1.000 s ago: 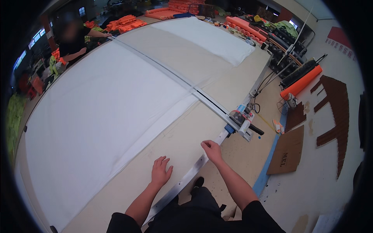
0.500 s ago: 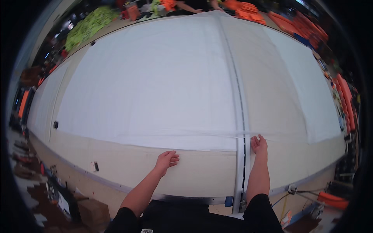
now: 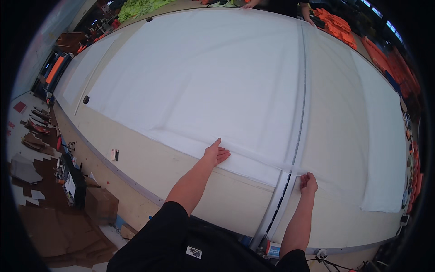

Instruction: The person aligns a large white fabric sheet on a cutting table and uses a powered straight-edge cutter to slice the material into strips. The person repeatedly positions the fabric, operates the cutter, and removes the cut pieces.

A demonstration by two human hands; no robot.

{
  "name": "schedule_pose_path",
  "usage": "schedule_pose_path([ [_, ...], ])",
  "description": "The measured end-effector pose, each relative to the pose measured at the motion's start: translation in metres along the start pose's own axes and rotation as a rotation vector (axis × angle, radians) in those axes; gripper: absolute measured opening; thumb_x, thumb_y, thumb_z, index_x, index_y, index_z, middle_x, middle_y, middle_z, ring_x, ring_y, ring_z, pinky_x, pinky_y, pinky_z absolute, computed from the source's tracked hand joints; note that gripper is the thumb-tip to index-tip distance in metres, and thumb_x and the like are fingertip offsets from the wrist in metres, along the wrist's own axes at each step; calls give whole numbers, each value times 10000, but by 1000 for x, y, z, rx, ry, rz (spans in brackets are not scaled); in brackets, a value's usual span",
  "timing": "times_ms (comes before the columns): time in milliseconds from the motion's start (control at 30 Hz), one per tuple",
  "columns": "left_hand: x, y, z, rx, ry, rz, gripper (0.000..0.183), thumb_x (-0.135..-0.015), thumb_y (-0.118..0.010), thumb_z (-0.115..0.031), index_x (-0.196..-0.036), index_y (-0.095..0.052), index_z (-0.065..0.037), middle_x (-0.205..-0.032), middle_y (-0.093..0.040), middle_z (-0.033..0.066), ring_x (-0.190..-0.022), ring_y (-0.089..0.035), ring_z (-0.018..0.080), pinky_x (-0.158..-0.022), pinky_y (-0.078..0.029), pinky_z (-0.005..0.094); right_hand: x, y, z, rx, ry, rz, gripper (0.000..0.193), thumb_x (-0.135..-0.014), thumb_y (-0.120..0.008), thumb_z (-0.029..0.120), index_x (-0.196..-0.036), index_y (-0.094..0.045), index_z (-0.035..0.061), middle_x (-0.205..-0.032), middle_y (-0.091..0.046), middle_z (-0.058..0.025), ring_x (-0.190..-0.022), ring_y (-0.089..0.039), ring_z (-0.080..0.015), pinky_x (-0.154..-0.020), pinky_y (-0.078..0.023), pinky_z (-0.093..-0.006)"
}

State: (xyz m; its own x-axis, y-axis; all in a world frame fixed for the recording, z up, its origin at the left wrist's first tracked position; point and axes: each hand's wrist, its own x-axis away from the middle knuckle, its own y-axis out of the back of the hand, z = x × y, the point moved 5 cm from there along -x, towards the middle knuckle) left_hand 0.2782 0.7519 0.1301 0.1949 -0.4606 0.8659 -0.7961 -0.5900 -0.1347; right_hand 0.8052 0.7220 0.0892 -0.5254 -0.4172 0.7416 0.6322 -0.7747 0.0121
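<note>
A large white fabric layer covers much of the table, with a thin see-through sheet (image 3: 335, 104) over it. My left hand (image 3: 217, 153) is over the white fabric (image 3: 190, 81) close to its near edge, thumb raised and fingers stretched apart. The sheet's near edge runs beside that hand. Right of the metal rail (image 3: 290, 167), my right hand (image 3: 309, 182) has its fingers curled together at the sheet's near edge and appears to pinch it. Across the table, a co-worker's hands (image 3: 248, 4) are at the far edge of the layers.
The long slotted rail crosses the table from near to far. Small black blocks (image 3: 86, 99) sit left of the fabric. A small box (image 3: 114, 154) lies near the left front edge. Orange cloth piles (image 3: 337, 29) and lime-green cloth (image 3: 140, 7) are at the back.
The view has turned, so the table appears tilted. My left hand has moved from beside the white fabric's near edge to over it. My right hand stays right of the rail, fingers curled.
</note>
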Motion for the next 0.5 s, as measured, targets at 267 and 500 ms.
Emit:
schedule_pose_path([
  [267, -17, 19, -24, -282, -142, -136, 376, -997, -736, -342, -1032, -657, 25, -978, -768, 189, -819, -782, 283, -684, -666, 364, 50, -16, -4, 192, 47, -111, 478, -926, -832, 441, -886, -658, -2, -737, -723, -103, -551, -665, -169, -446, -491, -282],
  [500, -11, 9, -22, -242, -132, -21, 250, -1052, -619, -231, -1065, -646, 17, -999, -755, 168, -864, -775, 267, -693, -671, 351, 37, -41, -1, 180, 114, -57, 288, -889, -765, 154, -689, -571, 82, -624, -569, -26, -481, -518, -147, -419, -368, -292],
])
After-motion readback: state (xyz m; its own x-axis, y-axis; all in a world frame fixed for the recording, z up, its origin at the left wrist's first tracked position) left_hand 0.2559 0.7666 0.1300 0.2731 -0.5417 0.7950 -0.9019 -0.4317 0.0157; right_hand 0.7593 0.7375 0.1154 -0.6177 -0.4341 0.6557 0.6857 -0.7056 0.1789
